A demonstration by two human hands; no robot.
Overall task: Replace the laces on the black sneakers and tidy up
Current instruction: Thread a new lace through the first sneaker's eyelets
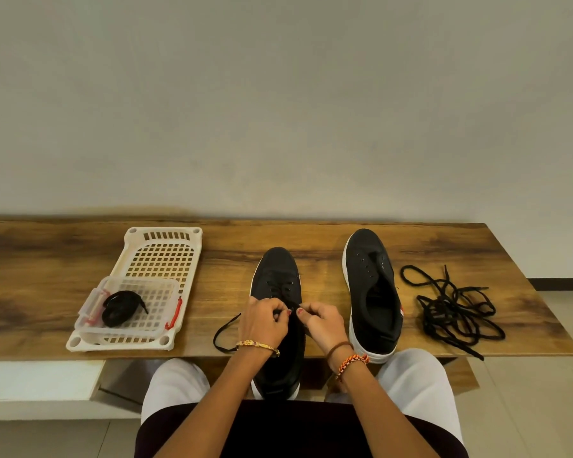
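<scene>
A black sneaker [276,272] with a white sole lies in the middle of the wooden table, its heel hanging over the front edge. My left hand [264,320] and my right hand [321,320] are over its eyelets, each pinching the black lace [226,328] threaded through them. One loose end of that lace trails off to the left. A second black sneaker [372,292] stands to the right with bare eyelets. To its right lies a tangled heap of old black laces [454,309].
At the left, a white plastic basket [162,256] holds a clear box [129,312] with a coiled black lace [121,307] inside. The wooden table [311,236] ends against a plain wall. My knees sit under the front edge.
</scene>
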